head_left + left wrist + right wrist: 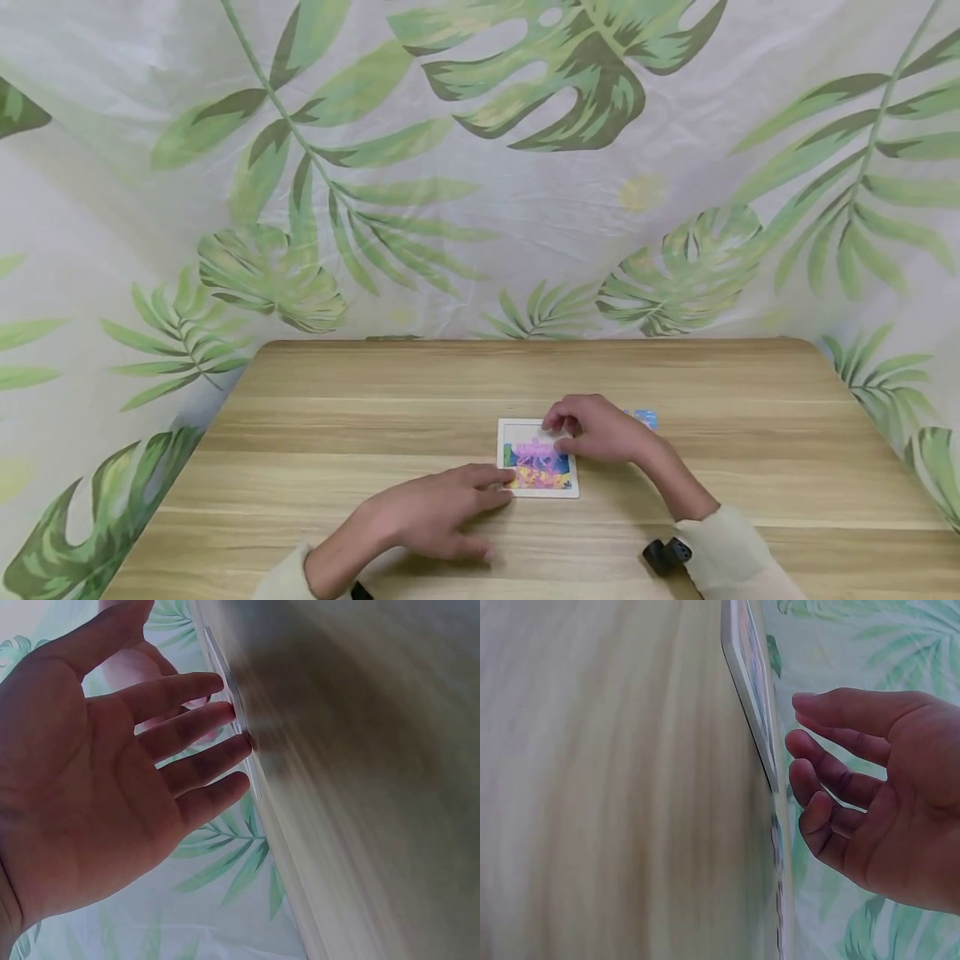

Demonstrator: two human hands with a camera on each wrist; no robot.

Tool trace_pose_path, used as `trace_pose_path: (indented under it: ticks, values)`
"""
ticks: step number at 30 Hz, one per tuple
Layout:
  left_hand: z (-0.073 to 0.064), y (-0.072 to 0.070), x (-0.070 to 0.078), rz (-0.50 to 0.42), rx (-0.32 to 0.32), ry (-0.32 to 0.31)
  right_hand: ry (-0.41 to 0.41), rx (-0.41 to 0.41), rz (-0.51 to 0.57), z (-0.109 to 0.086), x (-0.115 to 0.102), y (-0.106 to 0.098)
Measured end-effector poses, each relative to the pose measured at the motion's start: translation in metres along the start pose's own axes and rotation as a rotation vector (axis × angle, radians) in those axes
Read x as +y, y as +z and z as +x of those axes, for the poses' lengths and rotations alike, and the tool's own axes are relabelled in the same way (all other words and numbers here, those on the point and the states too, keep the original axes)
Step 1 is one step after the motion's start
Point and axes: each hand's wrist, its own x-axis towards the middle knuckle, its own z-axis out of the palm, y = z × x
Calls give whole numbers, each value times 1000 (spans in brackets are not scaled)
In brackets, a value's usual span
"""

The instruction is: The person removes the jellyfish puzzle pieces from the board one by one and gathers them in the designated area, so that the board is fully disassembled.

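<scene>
Your left hand (442, 510) is open, straight fingers covering part of the left edge of the white tray (547, 493) on the worktop (337, 425). Your right hand (596, 427), loosely curled, empty, hides the tray's far right corner; a colourful picture (536, 467) lies inside. A blue piece (647, 418) is partly blocked.
</scene>
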Motion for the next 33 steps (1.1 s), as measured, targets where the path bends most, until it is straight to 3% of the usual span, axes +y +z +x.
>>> trace_pose_path:
  ticks: [7,15,33]
  values:
    - [1,0,3,50,21,31,-2,-11,-29,14,-13,13]
    - [3,-1,2,34,7,-25,-14,-35,-17,25,-23,24]
    - [5,-1,3,35,5,-22,44,-33,4,26,-30,31]
